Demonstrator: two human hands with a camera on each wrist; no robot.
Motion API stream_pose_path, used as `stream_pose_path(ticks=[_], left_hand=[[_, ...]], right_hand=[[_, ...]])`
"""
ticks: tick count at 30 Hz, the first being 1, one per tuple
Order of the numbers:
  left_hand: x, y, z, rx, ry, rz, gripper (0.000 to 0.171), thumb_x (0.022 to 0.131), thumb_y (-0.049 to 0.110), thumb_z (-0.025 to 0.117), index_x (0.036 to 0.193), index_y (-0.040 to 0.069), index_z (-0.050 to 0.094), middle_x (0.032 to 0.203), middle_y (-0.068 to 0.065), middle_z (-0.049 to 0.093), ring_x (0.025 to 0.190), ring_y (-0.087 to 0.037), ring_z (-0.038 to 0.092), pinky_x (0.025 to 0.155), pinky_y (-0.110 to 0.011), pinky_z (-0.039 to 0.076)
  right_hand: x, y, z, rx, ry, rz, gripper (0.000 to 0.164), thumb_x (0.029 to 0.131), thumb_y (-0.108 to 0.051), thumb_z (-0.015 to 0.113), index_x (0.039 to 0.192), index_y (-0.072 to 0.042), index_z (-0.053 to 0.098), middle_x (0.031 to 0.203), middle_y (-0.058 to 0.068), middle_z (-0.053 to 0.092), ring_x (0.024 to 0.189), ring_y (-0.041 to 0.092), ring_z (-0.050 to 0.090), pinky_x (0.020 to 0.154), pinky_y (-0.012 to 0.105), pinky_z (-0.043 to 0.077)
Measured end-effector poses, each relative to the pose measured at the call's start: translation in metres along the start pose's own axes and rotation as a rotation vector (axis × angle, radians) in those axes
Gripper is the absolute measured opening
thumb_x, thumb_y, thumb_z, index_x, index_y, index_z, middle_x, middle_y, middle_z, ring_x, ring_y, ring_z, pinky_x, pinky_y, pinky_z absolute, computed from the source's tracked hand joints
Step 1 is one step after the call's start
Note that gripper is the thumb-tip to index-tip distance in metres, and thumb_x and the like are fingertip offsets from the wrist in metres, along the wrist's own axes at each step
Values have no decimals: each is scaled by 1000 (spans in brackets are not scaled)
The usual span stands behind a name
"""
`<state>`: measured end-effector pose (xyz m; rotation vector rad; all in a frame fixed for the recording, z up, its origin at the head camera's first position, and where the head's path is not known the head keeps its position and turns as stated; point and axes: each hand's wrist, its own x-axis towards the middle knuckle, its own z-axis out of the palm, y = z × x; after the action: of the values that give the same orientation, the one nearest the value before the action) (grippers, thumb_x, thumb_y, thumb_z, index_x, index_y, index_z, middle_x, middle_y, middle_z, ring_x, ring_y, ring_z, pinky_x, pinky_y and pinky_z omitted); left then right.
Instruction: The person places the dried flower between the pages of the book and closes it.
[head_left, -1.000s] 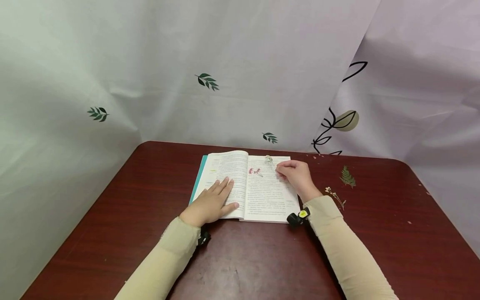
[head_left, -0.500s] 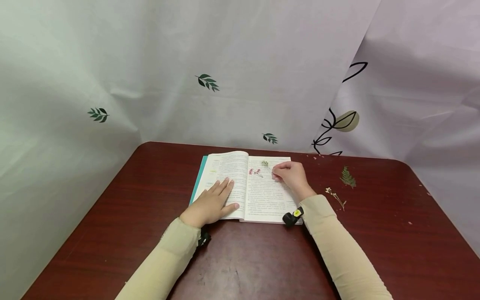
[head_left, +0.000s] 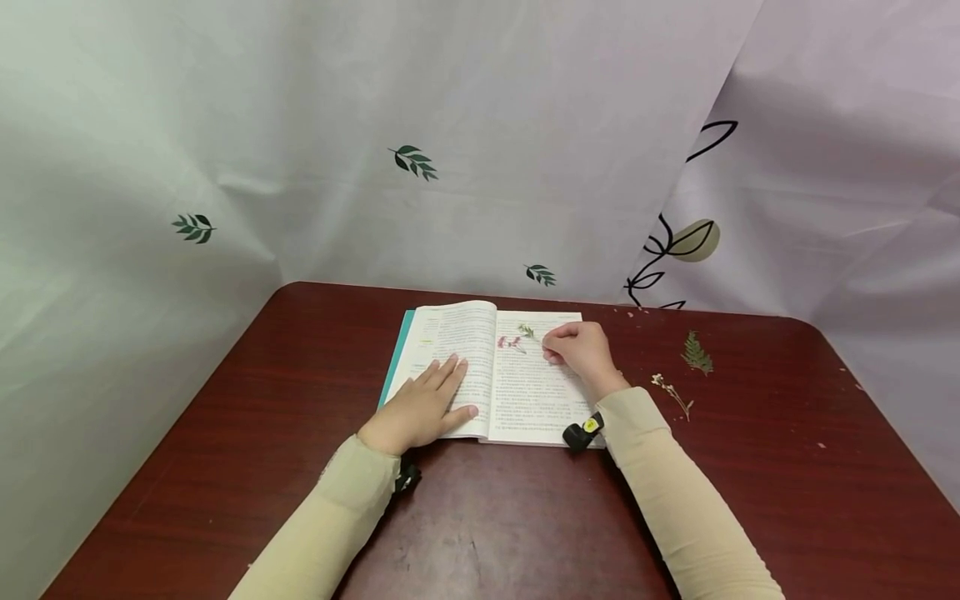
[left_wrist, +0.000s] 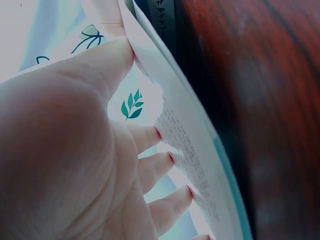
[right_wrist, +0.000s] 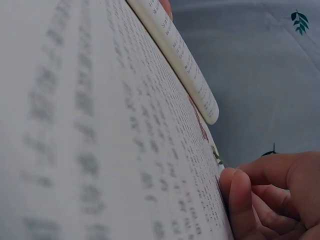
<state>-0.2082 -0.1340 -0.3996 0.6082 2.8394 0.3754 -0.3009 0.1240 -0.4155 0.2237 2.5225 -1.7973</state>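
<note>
An open book point(head_left: 536, 408) with a teal cover edge lies on the table. My left hand point(head_left: 420, 408) rests flat on its left page, fingers spread; the left wrist view shows the fingertips touching the printed paper. Over the right page, my right hand point(head_left: 583, 354) pinches the thin stem of a small flower sprig point(head_left: 527, 332) between thumb and forefinger. The sprig's green and pale head points left, at the upper part of the page. Just below it, a pink-red pressed flower point(head_left: 512, 342) lies near the book's fold. In the right wrist view the sprig point(right_wrist: 216, 156) is mostly hidden.
To the right of the book, a white-flowered sprig point(head_left: 672, 394) and a green fern leaf point(head_left: 696, 353) lie on the dark red table point(head_left: 750, 467). Small pink bits are scattered near the table's back and right edges. A pale curtain point(head_left: 480, 125) hangs behind.
My right hand has moved a little left and down with the sprig, whose head now lies lower and nearer the pink-red flower. The left hand has stayed in place.
</note>
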Motion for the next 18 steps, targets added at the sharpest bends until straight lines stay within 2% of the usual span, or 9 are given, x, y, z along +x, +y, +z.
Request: stream_pose_path(ticks=[8, 13, 18], left_hand=[[2, -2, 2, 14, -7, -2, 76, 95, 58, 38, 152, 14, 14, 157, -5, 10, 142, -30, 11, 108, -57, 19], [2, -2, 2, 5, -6, 0, 76, 95, 57, 39, 152, 13, 15, 157, -6, 10, 142, -31, 11, 107, -57, 20], [2, -2, 2, 1, -14, -9, 76, 95, 58, 38, 152, 14, 14, 157, -5, 9, 142, -30, 10, 108, -57, 19]], right_hand=[[-9, -5, -2, -77, 0, -29, 13, 86, -13, 65, 88, -1, 70, 77, 12, 68, 62, 15, 66, 60, 26, 54], [-17, -12, -8, -219, 9, -81, 19, 89, -17, 57, 89, -4, 70, 77, 10, 68, 66, 17, 65, 61, 27, 52], [-23, -18, -17, -376, 3, -163, 23, 87, -19, 54, 93, -5, 72, 81, 9, 69, 69, 18, 62, 62, 29, 48]])
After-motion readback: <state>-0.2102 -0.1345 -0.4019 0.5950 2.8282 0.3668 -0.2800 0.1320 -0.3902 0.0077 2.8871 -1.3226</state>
